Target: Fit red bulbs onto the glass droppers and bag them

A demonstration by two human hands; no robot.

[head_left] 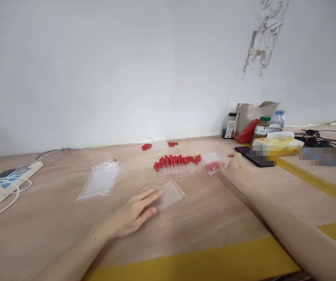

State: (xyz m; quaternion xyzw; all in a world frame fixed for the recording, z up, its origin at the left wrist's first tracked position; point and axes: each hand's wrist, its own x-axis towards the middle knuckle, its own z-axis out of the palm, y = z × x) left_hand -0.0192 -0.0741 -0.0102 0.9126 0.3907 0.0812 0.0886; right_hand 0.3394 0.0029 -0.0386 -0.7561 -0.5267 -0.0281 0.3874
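in the head view, the left hand [140, 210] lies low over the tabletop [50, 218], palm down, fingers stretched out and the thumb set apart from them. its fingertips are over the left edge of a see-through bag [171, 194], probably to steady it; nothing shows pinched there. the bag lies mostly beyond the fingertips, its red-lined end pointing away from the hand, perhaps so that end stays free.

the right hand [237, 171] is at the right edge of a filled bag [212, 163] with red bulbs inside. the fingers curl towards that edge, but i cannot tell whether they pinch the plastic or only touch it. most of this bag lies to the left of the grip, just beside the row of droppers [178, 162].

the droppers lie side by side, red ends towards the wall [112, 70], likely so each can be reached singly. the row sits between the hands, just beyond the see-through bag. a stack of bags [101, 180] lies further left, apart from the left hand, seemingly within easy reach. a phone [255, 157] lies just beyond the right hand.
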